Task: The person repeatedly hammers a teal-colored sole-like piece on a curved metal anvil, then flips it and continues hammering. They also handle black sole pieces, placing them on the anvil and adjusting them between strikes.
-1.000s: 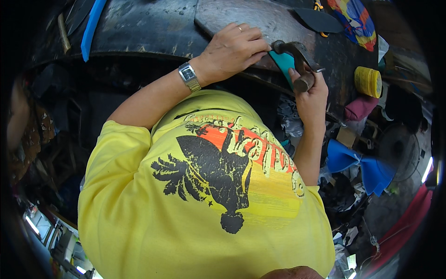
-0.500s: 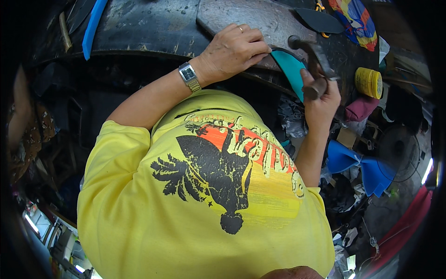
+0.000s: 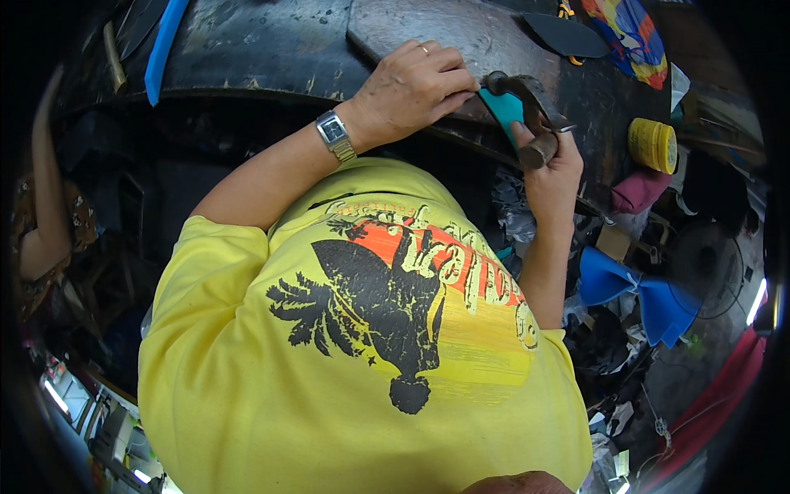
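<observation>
Left hand: we see the bare left hand (image 3: pixel 415 90), a silver metal wristwatch with a dark rectangular face (image 3: pixel 332 128) on its wrist; its grip is closed to a pinch, thumb and fingertips together on the upper end of the curved turquoise sheet
Turquoise sheet: we find the curved turquoise sheet (image 3: pixel 504 108) between the two hands, at the near edge of the bench, partly hidden by the hammer
Right hand: we see the bare right hand (image 3: pixel 553 169) with its grip closed around the hammer's handle; its thumb lies against the turquoise sheet
Hammer: we see a hammer with a dark metal head and brown wooden handle (image 3: pixel 539 151); its round face is just beside the left fingertips; we cannot tell whether it touches the sheet
Bench: we have a dark, worn bench (image 3: pixel 247 49) bearing a dark-brown flat slab (image 3: pixel 461 20); a long bright-blue strip (image 3: pixel 164 53) and a brown stick (image 3: pixel 115 62) lie to the left
Bench right: we see a black rounded flat sheet (image 3: pixel 568 37), a multicoloured bag (image 3: pixel 638 53) and, by the edge, a yellow round tub (image 3: pixel 652 146); a maroon cloth (image 3: pixel 639 191) sits just below the tub
Far left: we see another person's bare arm (image 3: pixel 48 222), well apart from the work
</observation>
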`<act>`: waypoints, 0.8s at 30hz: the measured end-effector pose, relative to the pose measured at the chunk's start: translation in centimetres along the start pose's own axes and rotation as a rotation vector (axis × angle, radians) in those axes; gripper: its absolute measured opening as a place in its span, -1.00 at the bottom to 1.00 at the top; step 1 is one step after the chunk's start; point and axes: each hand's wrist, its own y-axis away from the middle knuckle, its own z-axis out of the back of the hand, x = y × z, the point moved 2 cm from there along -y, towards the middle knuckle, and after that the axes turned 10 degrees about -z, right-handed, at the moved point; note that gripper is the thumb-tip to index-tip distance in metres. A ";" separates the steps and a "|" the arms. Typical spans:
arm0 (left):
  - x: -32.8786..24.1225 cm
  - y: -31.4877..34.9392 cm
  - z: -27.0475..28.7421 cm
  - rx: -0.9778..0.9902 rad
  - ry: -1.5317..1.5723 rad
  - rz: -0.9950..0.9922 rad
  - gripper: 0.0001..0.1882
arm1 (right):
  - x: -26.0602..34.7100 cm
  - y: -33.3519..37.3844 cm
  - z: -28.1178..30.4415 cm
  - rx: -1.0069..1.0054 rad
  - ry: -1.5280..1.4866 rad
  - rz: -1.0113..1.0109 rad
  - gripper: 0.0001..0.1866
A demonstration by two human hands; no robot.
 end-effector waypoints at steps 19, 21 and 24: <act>0.1 0.1 0.0 -0.011 -0.006 -0.004 -0.84 | 0.1 0.1 -0.5 0.028 0.018 -0.037 -0.77; 0.1 0.1 0.0 -0.004 -0.005 -0.001 -0.81 | 0.0 0.1 -0.6 0.028 0.005 -0.028 -0.77; -0.1 0.1 0.0 0.004 -0.028 0.000 -0.79 | -0.1 0.2 -0.8 0.007 -0.004 0.002 -0.77</act>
